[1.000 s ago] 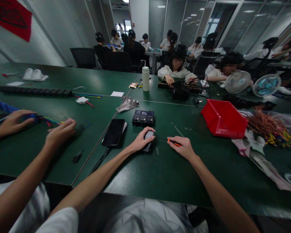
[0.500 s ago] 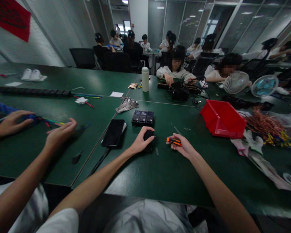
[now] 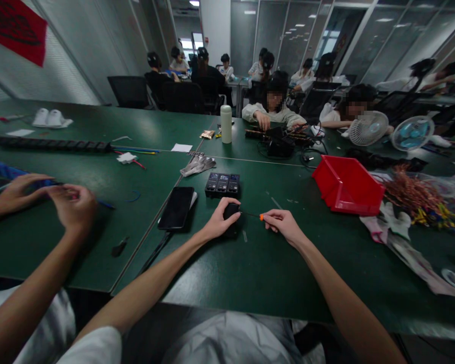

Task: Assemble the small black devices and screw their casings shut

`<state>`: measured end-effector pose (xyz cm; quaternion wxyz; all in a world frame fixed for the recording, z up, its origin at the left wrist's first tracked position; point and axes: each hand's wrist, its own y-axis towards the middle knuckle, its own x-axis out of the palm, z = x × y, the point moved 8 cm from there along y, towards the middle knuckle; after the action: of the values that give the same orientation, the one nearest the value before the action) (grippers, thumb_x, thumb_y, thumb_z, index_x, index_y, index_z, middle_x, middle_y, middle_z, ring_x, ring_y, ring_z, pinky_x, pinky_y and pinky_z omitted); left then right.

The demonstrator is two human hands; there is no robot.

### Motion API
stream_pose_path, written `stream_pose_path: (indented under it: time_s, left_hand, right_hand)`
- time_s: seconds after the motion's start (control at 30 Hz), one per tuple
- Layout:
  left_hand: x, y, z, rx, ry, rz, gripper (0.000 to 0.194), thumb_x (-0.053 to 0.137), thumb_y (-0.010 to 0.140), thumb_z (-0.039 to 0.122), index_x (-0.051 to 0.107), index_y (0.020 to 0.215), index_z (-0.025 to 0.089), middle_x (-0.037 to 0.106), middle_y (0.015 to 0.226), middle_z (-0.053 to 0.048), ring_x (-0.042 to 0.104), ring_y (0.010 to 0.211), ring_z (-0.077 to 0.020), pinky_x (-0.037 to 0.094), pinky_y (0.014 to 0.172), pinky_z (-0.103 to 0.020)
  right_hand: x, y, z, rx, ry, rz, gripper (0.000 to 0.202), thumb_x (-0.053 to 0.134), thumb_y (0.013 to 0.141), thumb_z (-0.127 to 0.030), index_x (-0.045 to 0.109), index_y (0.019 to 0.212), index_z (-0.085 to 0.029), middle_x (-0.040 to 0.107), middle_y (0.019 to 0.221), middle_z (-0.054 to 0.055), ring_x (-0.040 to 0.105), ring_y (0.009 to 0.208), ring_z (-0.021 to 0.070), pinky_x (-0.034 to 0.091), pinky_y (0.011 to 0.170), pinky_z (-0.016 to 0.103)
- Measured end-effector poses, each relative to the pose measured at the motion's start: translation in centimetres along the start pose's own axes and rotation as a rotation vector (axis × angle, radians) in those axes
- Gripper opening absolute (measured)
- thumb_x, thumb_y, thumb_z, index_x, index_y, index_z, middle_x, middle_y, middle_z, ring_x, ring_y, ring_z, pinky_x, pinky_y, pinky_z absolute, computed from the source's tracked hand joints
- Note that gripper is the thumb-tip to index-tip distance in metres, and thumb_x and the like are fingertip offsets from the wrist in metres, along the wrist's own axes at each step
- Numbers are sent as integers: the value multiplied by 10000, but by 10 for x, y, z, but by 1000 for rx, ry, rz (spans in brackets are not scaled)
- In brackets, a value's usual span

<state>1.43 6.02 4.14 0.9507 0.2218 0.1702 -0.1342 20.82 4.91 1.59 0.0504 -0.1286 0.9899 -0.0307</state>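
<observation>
My left hand point(image 3: 223, 219) grips a small black box-shaped part point(image 3: 232, 211) against the green table. In my right hand point(image 3: 282, 224) is a screwdriver with an orange handle point(image 3: 262, 217), its fingers closed around the handle. The thin dark shaft runs left to the side of the black part; whether the tip touches it I cannot make out. Just behind my left hand sits a black block with three sections point(image 3: 222, 185). A black smartphone point(image 3: 176, 208) with a cable lies to the left.
A co-worker's hands point(image 3: 74, 202) handle a blue-sleeved cable at left. Grey gloves point(image 3: 198, 165) and a pale bottle point(image 3: 226, 124) stand farther back. To the right are a red bin point(image 3: 347, 189), copper wires point(image 3: 413, 189), used gloves point(image 3: 398, 227) and fans point(image 3: 369, 127).
My right hand has turned over the screwdriver handle, now covering most of it. My left hand stays on the black part. The co-worker's right hand has moved left to the cable.
</observation>
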Motion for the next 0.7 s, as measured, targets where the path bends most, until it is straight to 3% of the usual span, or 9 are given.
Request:
stream_pose_path:
  time_s: [0.5,0.7]
  left_hand:
    - [-1,1,-1,-7,17,2,312,544,823,339,518,1096,192,535,1062,-61,517,1011,-198,382,947,-361]
    - [-2,2,-4,-27,4,6,322,551,813,339,522,1097,189,543,1054,-60,527,993,-198,398,927,-358]
  right_hand:
    - [-5,-2,-3,-60,-87,70,362,689,695,-424,685,917,-138,625,655,39,476,496,96,331,433,225]
    - [-5,-2,-8,-123,-125,82,294,732,637,-370,695,858,-180,677,873,56,599,742,164,463,618,274]
